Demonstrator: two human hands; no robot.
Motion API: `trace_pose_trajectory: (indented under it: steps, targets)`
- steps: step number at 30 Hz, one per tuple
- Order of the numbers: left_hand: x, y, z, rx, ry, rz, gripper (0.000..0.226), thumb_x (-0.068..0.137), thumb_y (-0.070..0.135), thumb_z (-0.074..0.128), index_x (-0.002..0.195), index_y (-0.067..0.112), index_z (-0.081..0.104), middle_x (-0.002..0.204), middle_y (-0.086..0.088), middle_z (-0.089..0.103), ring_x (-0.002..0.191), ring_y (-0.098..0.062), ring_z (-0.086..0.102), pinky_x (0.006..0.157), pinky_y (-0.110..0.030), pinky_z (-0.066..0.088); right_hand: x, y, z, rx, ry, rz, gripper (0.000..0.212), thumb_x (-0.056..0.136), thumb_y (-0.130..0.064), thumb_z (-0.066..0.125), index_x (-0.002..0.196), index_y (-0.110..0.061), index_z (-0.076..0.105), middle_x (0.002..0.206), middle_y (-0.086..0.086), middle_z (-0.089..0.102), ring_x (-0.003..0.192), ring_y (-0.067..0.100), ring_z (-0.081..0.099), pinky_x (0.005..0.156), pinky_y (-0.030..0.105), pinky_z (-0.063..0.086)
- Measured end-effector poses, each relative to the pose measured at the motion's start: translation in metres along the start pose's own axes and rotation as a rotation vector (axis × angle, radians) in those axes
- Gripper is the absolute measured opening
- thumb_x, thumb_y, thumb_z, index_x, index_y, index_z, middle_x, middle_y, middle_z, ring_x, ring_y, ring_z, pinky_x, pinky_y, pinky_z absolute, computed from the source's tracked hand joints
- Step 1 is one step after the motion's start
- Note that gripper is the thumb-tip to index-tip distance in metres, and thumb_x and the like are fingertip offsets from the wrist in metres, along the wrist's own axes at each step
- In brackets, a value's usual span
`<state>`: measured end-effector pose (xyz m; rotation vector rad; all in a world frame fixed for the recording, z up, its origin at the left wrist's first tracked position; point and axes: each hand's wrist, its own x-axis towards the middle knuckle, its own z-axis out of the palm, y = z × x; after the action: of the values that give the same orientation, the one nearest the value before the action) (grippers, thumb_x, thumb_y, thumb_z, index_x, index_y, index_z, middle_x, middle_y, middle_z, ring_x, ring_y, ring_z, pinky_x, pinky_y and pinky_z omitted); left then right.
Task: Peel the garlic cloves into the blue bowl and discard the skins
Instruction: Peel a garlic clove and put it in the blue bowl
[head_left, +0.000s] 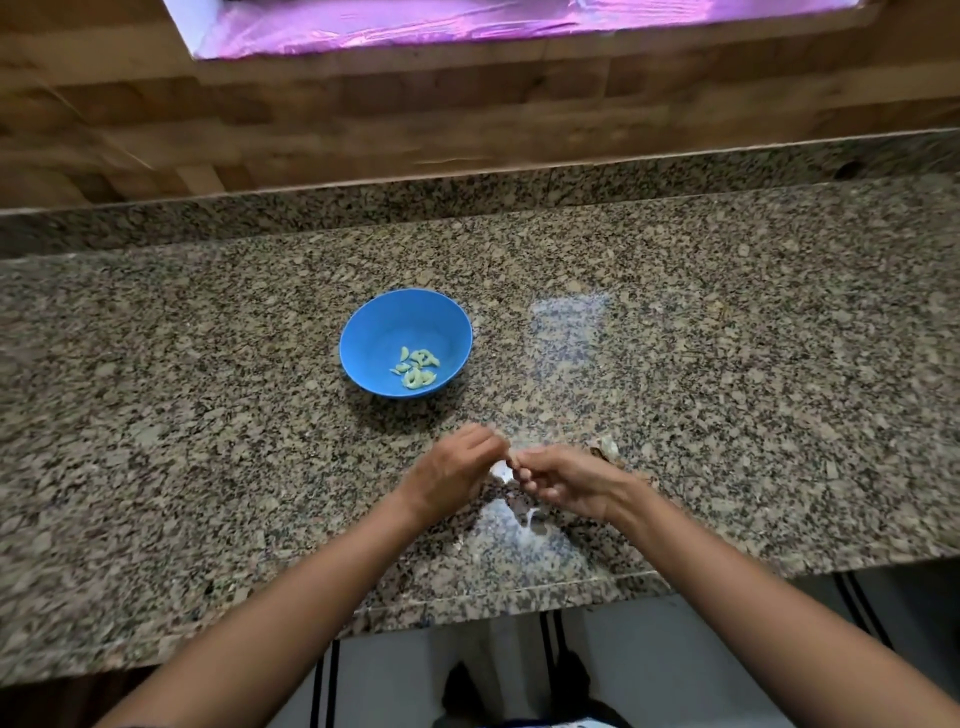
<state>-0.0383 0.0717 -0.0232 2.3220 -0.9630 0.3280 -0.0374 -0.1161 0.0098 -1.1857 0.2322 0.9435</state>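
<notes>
- We see the left hand (457, 467) and right hand (566, 483) meeting fingertip to fingertip just above the counter (208, 364), near its front edge.
- Both hands have curled fingers and pinch one small white garlic clove (503, 470) between them. The left takes its left end, the right its right end.
- There is some blur at the fingertips, so we cannot tell how much skin is on the clove.
- The blue bowl (395, 322) sits on the counter beyond the left hand, slightly to its left and apart from both hands.
- The peeled cloves (415, 366) lie in a loose pile at the bottom of the bowl, pale yellow-green.
- A skin pile (602, 447) lies on the counter just beyond the right hand, on its right side.
- Thin white skin scraps (530, 517) lie on the counter under the hands, on the side nearer the body.
- A wooden wall (363, 119) stands well beyond both hands, behind the counter.
</notes>
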Motion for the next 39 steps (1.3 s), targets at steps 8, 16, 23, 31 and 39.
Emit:
trace_pose_trajectory:
  steps: [8,16,23,31,39]
  targets:
    - [0.019,0.028,-0.009,-1.422,-0.25,-1.332,0.025,0.1,0.009,0.035,0.081,0.009,0.05,0.062,0.001,0.04,0.047,-0.005,0.037,0.042,-0.012,0.029,0.013,0.034,-0.003,-1.204,0.545,-0.856,0.014,0.085,-0.005,0.063,0.096,-0.004,0.071,0.082,0.005,0.07,0.067,0.015,0.065,0.064,0.02,0.054]
    - [0.007,0.032,0.003,-1.181,-0.082,-1.185,0.026,0.099,0.017,0.044,0.083,0.005,0.059,0.061,0.0,0.052,0.051,-0.008,0.043,0.047,-0.015,0.037,0.008,0.042,0.011,-0.187,0.681,-0.3,0.012,0.082,-0.012,0.069,0.075,-0.003,0.07,0.064,0.013,0.068,0.044,0.014,0.056,0.045,0.029,0.048]
    - [0.008,0.034,0.007,-0.824,-0.065,-1.007,0.032,0.098,0.015,0.049,0.068,0.011,0.061,0.053,0.004,0.053,0.047,-0.007,0.043,0.046,-0.015,0.035,0.001,0.045,0.01,-0.528,0.514,-0.401,0.015,0.09,-0.015,0.059,0.101,-0.017,0.07,0.065,-0.009,0.065,0.05,0.011,0.057,0.049,0.026,0.051]
    - [0.005,0.028,0.008,-0.361,-0.217,-0.735,0.026,0.099,0.021,0.044,0.081,0.009,0.059,0.07,0.004,0.057,0.064,-0.008,0.048,0.06,-0.029,0.04,-0.003,0.032,0.015,-0.16,0.384,-0.271,0.023,0.092,-0.019,0.057,0.088,0.0,0.069,0.06,0.006,0.065,0.034,0.012,0.049,0.034,0.023,0.044]
    - [-0.001,0.034,-0.003,-0.259,-0.24,-0.646,0.026,0.099,0.018,0.043,0.075,0.02,0.051,0.066,0.008,0.049,0.058,-0.003,0.04,0.053,-0.015,0.03,-0.009,0.017,0.003,-0.496,0.266,-0.305,0.009,0.084,-0.017,0.065,0.08,-0.013,0.072,0.069,0.008,0.068,0.049,0.02,0.052,0.046,0.023,0.041]
